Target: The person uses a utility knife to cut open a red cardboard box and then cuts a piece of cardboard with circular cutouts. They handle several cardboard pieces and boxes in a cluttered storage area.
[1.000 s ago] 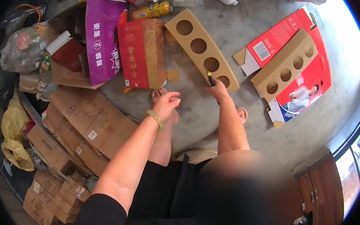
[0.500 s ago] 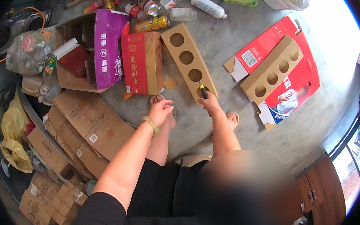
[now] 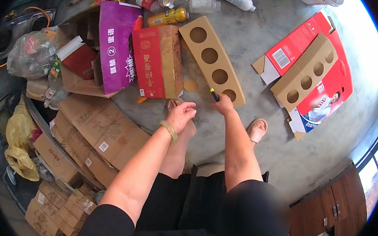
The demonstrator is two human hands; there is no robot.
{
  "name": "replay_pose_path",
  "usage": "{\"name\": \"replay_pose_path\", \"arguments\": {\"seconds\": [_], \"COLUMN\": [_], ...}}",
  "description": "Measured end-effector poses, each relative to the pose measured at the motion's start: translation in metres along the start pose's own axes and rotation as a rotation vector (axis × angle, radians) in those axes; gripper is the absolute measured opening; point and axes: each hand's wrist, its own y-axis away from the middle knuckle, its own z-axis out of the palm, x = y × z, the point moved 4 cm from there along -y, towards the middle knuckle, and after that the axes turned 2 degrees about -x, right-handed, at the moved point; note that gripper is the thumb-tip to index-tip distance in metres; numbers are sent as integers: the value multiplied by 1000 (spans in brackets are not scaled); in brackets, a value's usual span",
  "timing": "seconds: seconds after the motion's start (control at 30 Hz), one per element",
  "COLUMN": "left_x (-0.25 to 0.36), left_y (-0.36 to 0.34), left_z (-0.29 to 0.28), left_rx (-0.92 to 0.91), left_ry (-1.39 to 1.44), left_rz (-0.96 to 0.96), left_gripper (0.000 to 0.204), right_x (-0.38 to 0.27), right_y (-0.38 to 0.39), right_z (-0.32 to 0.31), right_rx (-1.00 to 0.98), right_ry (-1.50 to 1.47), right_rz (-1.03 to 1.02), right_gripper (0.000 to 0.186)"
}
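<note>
A utility knife [image 3: 214,94], dark with a yellow tip, is in my right hand [image 3: 224,105], whose fingers wrap round it. It lies against the near end of a long cardboard insert [image 3: 214,65] with several round holes, which rests on the floor. My left hand [image 3: 181,116], with a bangle at the wrist, hovers above my left foot. Its fingers are loosely bent and nothing shows in them. Close to it are a small round cardboard disc [image 3: 191,86] and a red and gold box [image 3: 154,63].
To the right, a second holed insert [image 3: 312,75] lies on flattened red packaging [image 3: 335,92]. Left of me are a purple carton [image 3: 114,48] and flattened brown cardboard [image 3: 107,129]. Bottles and cans, including a yellow can [image 3: 168,17], lie along the far side. A plastic bag [image 3: 31,55] sits far left.
The knife has swung leftward, its tip now by the insert's left edge rather than over a hole. The whole view has shifted slightly; my left hand hangs as before.
</note>
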Motion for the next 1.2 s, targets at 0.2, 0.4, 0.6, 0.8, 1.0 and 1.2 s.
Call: {"name": "replay_pose_path", "arguments": {"seconds": [0.2, 0.4, 0.6, 0.8, 1.0, 1.2], "left_x": [2, 21, 63, 126, 132, 176], "left_y": [21, 49, 84, 131, 155, 206], "left_z": [-24, -18, 27, 69, 64, 99], "left_rx": [103, 144, 148, 33, 31, -14], "left_ry": [-64, 24, 148, 557, 640, 688], "left_rz": [-56, -100, -108, -73, -25, 209], "left_gripper": [33, 46, 92, 48, 40, 37], "right_x": [-9, -51, -90, -125, -145, -153], "right_y": [21, 94, 173, 255, 329, 388], "right_z": [-9, -50, -99, -116, -133, -164], "right_rx": [-130, -217, -81, -128, -23, 88], "right_ry": [-418, -880, -981, -872, -616, -440], "right_rz": [69, 39, -10, -145, -278, -346], "right_gripper": [22, 16, 15, 16, 19, 24]}}
